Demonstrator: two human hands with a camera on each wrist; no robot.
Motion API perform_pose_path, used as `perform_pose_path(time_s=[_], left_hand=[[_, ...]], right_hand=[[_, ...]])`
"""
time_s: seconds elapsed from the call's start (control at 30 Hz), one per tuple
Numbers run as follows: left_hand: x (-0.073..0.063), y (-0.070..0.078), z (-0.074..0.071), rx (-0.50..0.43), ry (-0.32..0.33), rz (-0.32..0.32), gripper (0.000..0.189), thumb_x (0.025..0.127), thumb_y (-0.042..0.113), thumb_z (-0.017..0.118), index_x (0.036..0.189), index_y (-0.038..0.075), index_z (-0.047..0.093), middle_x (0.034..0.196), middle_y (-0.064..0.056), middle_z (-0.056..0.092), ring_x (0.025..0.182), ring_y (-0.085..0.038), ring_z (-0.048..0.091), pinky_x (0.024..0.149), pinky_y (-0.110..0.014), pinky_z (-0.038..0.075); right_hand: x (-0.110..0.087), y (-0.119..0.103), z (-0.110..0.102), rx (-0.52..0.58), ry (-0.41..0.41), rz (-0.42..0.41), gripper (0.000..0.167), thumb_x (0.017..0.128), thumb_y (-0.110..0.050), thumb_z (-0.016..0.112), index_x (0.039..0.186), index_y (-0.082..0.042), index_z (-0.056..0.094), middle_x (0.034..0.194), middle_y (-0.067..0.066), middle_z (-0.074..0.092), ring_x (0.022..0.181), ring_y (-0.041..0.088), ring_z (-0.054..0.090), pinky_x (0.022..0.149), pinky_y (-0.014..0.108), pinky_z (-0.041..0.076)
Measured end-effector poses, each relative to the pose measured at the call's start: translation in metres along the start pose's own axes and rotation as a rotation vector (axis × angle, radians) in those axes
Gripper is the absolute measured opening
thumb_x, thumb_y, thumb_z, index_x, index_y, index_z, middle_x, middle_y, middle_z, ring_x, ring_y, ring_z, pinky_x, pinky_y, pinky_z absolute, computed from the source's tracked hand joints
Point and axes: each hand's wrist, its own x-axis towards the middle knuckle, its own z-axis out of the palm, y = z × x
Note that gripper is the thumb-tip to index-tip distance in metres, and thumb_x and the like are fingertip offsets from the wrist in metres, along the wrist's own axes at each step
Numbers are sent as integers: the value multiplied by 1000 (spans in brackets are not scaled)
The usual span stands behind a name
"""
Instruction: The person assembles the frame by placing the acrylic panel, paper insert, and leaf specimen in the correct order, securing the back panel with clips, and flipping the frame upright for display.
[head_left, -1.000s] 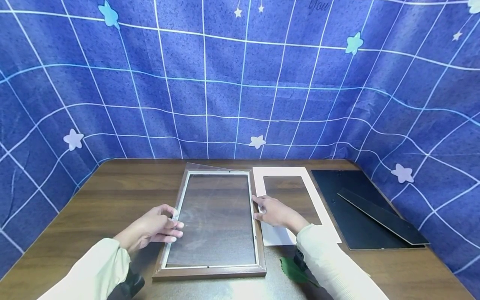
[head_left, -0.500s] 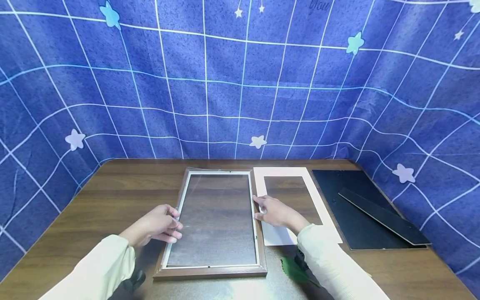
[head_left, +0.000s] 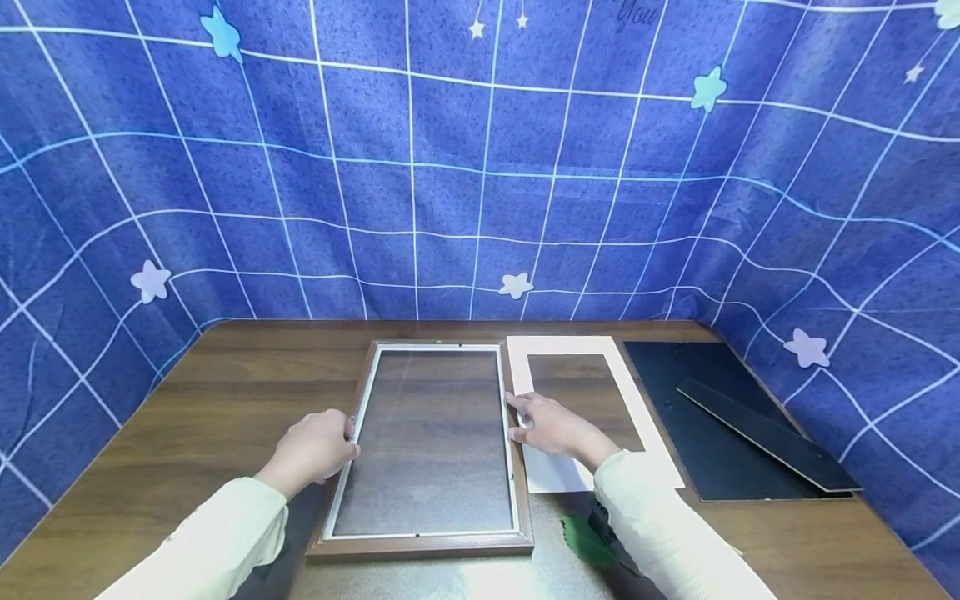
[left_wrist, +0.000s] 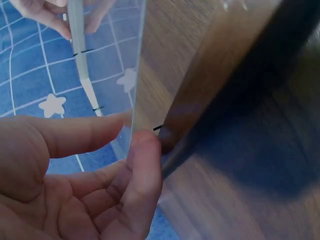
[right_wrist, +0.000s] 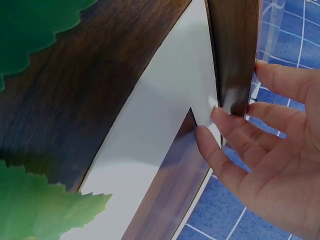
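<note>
A brown picture frame (head_left: 420, 547) with a pale inner lip lies on the table, a clear sheet (head_left: 431, 442) over its opening. At the frame's left side, my left hand (head_left: 311, 450) pinches the sheet's edge. The left wrist view shows the thumb on one face of the clear sheet (left_wrist: 117, 65) and a finger on the other. My right hand (head_left: 553, 423) rests its fingertips against the frame's right side. In the right wrist view its fingers (right_wrist: 285, 82) are loosely spread, some at the brown frame (right_wrist: 232, 55), others over the white mat (right_wrist: 150, 110).
Right of the frame lies a white mat (head_left: 558, 344) with a rectangular window. Beyond it are a black backing board (head_left: 675, 358) and a black strip (head_left: 765, 433) lying across it. A green leaf (head_left: 585, 537) sits by the right forearm. A blue curtain (head_left: 450, 200) hangs behind the table.
The clear sheet's far left corner, which stuck out past the frame, has come down into line with it. My left hand has turned, its back now upward. The right hand stays put.
</note>
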Motion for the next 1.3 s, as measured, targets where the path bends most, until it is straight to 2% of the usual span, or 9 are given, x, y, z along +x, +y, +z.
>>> perform_pose_path(time_s=[0.1, 0.3, 0.47, 0.6, 0.73, 0.83, 1.0, 1.1, 1.3], left_hand=[[1, 0, 3, 72, 44, 14, 14, 88, 9, 72, 78, 2, 65, 67, -6, 58, 57, -19, 58, 53, -33, 48], [1, 2, 7, 105, 84, 29, 18, 86, 7, 74, 73, 4, 62, 63, -5, 53, 58, -20, 54, 51, -34, 47], [-1, 3, 9, 160, 123, 85, 20, 83, 9, 81, 76, 2, 63, 62, -2, 54, 56, -18, 54, 52, -36, 50], [1, 0, 11, 169, 140, 97, 26, 77, 11, 87, 83, -1, 65, 66, -5, 61, 59, -21, 59, 54, -41, 52], [2, -5, 11, 152, 133, 91, 41, 75, 11, 88, 104, -6, 65, 85, -16, 71, 72, -31, 67, 61, -48, 55], [3, -9, 12, 139, 125, 78, 51, 75, 14, 89, 114, -5, 64, 98, -22, 71, 80, -37, 69, 64, -52, 56], [5, -14, 13, 132, 116, 73, 59, 75, 18, 89, 122, -4, 61, 109, -26, 67, 94, -46, 67, 71, -58, 55], [6, -14, 13, 125, 104, 78, 61, 76, 17, 89, 124, -5, 59, 114, -27, 67, 98, -47, 66, 75, -59, 55], [7, -16, 11, 131, 59, 130, 62, 78, 15, 86, 125, -11, 56, 115, -29, 66, 104, -46, 66, 85, -59, 54]], right_hand=[[0, 0, 0, -1, 1, 4, 61, 98, -13, 67, 151, 4, 43, 148, 23, 48, 122, 34, 56, 111, 48, 41], [0, 0, 0, 7, 2, 15, 62, 98, -15, 68, 152, 3, 42, 148, 23, 48, 121, 32, 56, 110, 48, 41], [0, 1, 0, -1, 1, 13, 62, 98, -15, 67, 152, 3, 42, 148, 23, 48, 124, 34, 56, 111, 49, 40], [0, 0, 0, 1, 0, 2, 62, 98, -15, 67, 151, 4, 42, 148, 24, 48, 125, 36, 55, 112, 50, 40], [0, 0, -1, 6, -3, -4, 62, 98, -15, 68, 151, 4, 42, 149, 24, 47, 129, 37, 52, 112, 50, 39], [0, 0, -1, 11, -6, -6, 62, 98, -15, 68, 151, 4, 42, 149, 24, 47, 131, 39, 51, 113, 51, 38], [2, 2, 0, 9, -12, 1, 62, 98, -15, 67, 152, 4, 42, 148, 23, 48, 125, 35, 54, 111, 50, 40], [3, 2, 0, 2, -12, 7, 62, 99, -15, 67, 152, 3, 42, 149, 23, 48, 125, 34, 54, 111, 49, 40], [3, 2, 0, -2, -18, 10, 62, 99, -15, 66, 152, 4, 41, 150, 24, 46, 129, 37, 53, 112, 50, 39]])
